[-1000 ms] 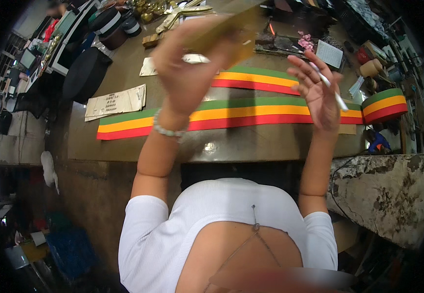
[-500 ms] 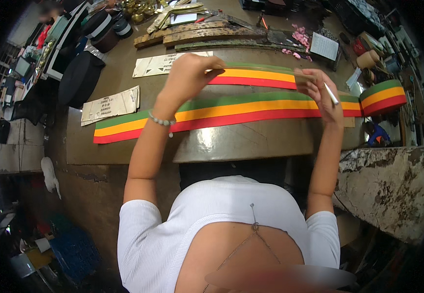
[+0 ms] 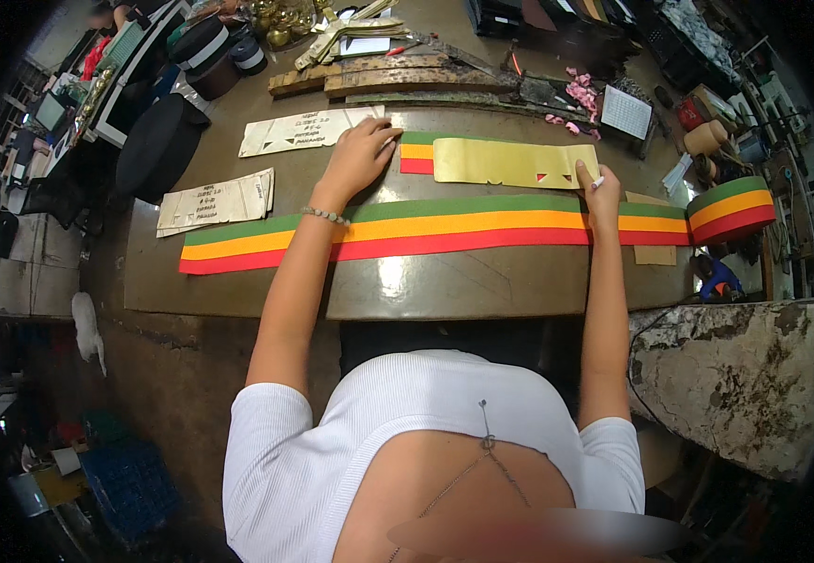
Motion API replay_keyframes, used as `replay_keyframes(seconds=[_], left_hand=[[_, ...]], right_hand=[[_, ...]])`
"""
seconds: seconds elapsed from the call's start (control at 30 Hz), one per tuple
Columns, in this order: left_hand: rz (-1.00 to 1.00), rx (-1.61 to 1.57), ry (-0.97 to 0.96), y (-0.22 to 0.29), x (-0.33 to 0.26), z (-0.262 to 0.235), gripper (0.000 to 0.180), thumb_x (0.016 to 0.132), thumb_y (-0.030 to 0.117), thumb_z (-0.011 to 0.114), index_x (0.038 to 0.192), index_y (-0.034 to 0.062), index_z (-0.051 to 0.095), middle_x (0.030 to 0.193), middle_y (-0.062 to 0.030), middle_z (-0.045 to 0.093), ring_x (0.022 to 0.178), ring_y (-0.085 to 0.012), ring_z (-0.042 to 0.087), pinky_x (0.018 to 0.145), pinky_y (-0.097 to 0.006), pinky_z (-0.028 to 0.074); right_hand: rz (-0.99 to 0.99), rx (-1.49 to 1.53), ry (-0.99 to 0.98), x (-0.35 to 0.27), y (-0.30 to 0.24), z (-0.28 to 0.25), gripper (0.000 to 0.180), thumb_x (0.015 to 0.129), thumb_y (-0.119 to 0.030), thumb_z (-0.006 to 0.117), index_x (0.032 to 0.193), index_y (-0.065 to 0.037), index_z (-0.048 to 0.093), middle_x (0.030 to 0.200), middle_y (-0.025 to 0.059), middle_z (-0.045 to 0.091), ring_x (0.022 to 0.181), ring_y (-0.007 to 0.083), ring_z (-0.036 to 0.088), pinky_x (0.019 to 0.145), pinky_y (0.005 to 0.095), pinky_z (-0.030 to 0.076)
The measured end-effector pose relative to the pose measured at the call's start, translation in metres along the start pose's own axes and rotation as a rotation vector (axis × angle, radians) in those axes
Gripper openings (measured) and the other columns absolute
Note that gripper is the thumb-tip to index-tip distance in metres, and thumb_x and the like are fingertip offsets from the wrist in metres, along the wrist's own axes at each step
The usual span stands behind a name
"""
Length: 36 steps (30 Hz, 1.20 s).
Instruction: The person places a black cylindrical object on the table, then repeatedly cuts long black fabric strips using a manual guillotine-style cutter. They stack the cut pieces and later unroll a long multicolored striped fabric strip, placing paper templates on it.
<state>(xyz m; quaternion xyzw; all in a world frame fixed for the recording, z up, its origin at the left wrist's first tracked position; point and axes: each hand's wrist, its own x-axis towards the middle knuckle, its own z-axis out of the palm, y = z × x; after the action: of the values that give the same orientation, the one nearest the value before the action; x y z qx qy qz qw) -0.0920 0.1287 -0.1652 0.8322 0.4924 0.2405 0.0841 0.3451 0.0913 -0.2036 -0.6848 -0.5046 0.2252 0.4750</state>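
Where both hands were raised before | left hand (image 3: 358,155), right hand (image 3: 601,195) now press tan template (image 3: 510,161) flat | fingers spread, grasping nothing

Bare desk (image 3: 482,286) is left open below the striped band (image 3: 444,230). Passage beyond is blocked by wooden strips (image 3: 398,80) (lying crosswise), and the right is closed by a striped roll (image 3: 731,208).

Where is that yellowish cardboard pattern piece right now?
In the head view the cardboard pattern lies flat on the far striped band, right of centre, between the left hand and the right hand, which touches its right end.
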Motion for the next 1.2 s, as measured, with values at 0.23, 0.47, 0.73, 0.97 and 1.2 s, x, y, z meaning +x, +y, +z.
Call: replay_keyframes(seconds=[0.23, 0.47, 0.73, 0.97, 1.2], left_hand=[[-0.226, -0.075, 0.245, 0.043, -0.021, 0.026, 0.034, 0.086, 0.032, 0.071, 0.103, 0.0023, 0.074, 0.108, -0.0157, 0.065, 0.101, -0.0332, 0.058, 0.093, -0.042, 0.047], [-0.275, -0.212, 0.323, 0.035, -0.018, 0.032, 0.034, 0.077, 0.028, 0.079, 0.095, 0.0002, 0.075, 0.100, -0.0172, 0.067, 0.098, -0.0320, 0.060, 0.091, -0.041, 0.047], [-0.303, -0.285, 0.303, 0.031, -0.019, 0.034, 0.032, 0.075, 0.023, 0.080, 0.093, -0.0023, 0.074, 0.102, -0.0168, 0.066, 0.103, -0.0328, 0.057, 0.093, -0.041, 0.045], [-0.313, -0.319, 0.273, 0.027, -0.018, 0.035, 0.031, 0.076, 0.021, 0.080, 0.095, -0.0023, 0.074, 0.103, -0.0164, 0.068, 0.104, -0.0322, 0.058, 0.094, -0.040, 0.045], [-0.282, -0.273, 0.252, 0.028, -0.020, 0.031, 0.031, 0.079, 0.023, 0.078, 0.098, -0.0007, 0.073, 0.104, -0.0164, 0.068, 0.101, -0.0294, 0.062, 0.092, -0.038, 0.048]], right_hand=[[-0.138, -0.202, 0.158, -0.021, -0.032, 0.030, 0.044, 0.089, -0.040, 0.071, 0.082, 0.003, 0.062, 0.076, 0.0231, 0.064, 0.071, 0.0377, 0.063, 0.068, 0.0437, 0.049], [-0.121, -0.385, 0.056, -0.034, -0.051, 0.032, 0.043, 0.084, -0.040, 0.074, 0.093, 0.001, 0.064, 0.089, 0.0249, 0.067, 0.086, 0.0423, 0.065, 0.074, 0.0459, 0.050], [-0.007, 0.014, -0.322, -0.011, -0.047, -0.021, 0.060, 0.079, -0.022, 0.082, 0.131, -0.006, 0.058, 0.132, 0.0163, 0.060, 0.114, 0.0250, 0.058, 0.095, 0.0337, 0.048], [-0.442, -0.339, -0.677, 0.003, -0.052, -0.019, 0.079, 0.070, -0.028, 0.086, 0.140, -0.011, 0.052, 0.149, 0.0104, 0.048, 0.114, 0.0364, 0.056, 0.105, 0.0427, 0.042], [-0.335, -0.229, -0.770, 0.022, -0.047, -0.020, 0.073, 0.071, -0.025, 0.086, 0.136, -0.012, 0.054, 0.142, 0.0107, 0.055, 0.115, 0.0315, 0.059, 0.103, 0.0376, 0.044]])
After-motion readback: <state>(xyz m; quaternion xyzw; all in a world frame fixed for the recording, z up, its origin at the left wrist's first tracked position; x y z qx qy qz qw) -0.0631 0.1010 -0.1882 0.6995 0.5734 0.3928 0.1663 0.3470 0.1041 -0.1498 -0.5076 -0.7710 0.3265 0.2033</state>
